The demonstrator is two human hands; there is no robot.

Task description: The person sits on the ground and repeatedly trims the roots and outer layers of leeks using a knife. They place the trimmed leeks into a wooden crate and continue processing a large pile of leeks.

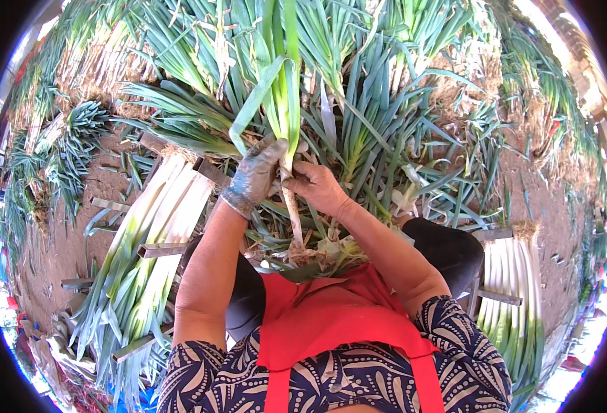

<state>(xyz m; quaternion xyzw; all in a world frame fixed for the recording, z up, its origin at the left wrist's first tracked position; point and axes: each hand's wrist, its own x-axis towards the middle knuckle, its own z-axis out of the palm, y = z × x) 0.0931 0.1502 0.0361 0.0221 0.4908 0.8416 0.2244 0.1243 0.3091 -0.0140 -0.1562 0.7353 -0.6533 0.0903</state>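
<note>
A long green onion (291, 213) stands nearly upright between my hands, roots down and green leaves up. My left hand (255, 173), in a dirty pale glove, is wrapped round it where the white stalk turns green. Bare and just to the right, my right hand (318, 188) pinches the stalk slightly lower with thumb and fingers. Brownish skin still covers the stalk's lower part, and its root end is down among peeled scraps (317, 253) in front of my red apron (344, 313). Whether a loose layer is between my right fingertips is too small to tell.
Cleaned green onions (148, 237) lie on a metal rack at my left; another bundle (513, 282) rests on a rack (499, 297) at my right. Unpeeled green onions (379, 103) are heaped ahead. Further bunches (100, 55) stand beyond, on bare soil (534, 199).
</note>
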